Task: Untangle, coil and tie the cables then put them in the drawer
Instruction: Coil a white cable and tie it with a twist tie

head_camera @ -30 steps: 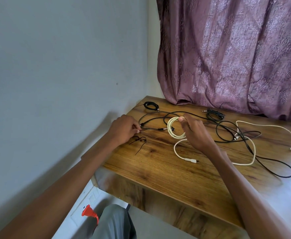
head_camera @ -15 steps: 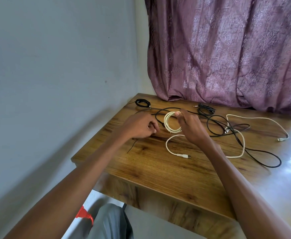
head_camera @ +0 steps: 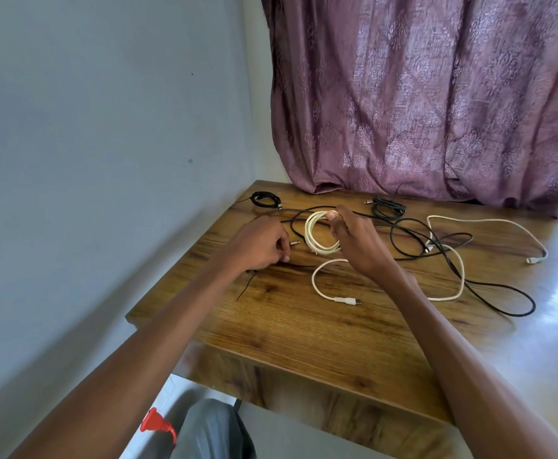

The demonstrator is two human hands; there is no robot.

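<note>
Right hand [head_camera: 358,241] grips the cream cable coil [head_camera: 319,235], thumb and fingertips at its far rim, the rest curled through the loops; coil held just above the table [head_camera: 304,329]. Uncoiled tail of the same cable runs under the wrist, and its free connector [head_camera: 348,300] lies flat on the wood nearer the person.

Left hand [head_camera: 261,243] has moved in from the left over the last second: earlier it sat well apart from the coil, now just beside it. Fingers curled; a thin black tie [head_camera: 246,288] trails from beneath the hand, so probably pinching it, though the contact itself is hidden. A small metal-tipped plug [head_camera: 294,242] lies between the two hands.

Judgement: coiling of this cable nearly done, tie being brought up for binding. The loose tail still needs winding on first, or the bundle will be slack.

Remaining: long black cable [head_camera: 489,294] and a second white cable [head_camera: 489,223] still loose and crossing, right side. Two small black coils [head_camera: 266,200] [head_camera: 388,208] near the curtain [head_camera: 436,94] look already bundled. Drawer not in view.
</note>
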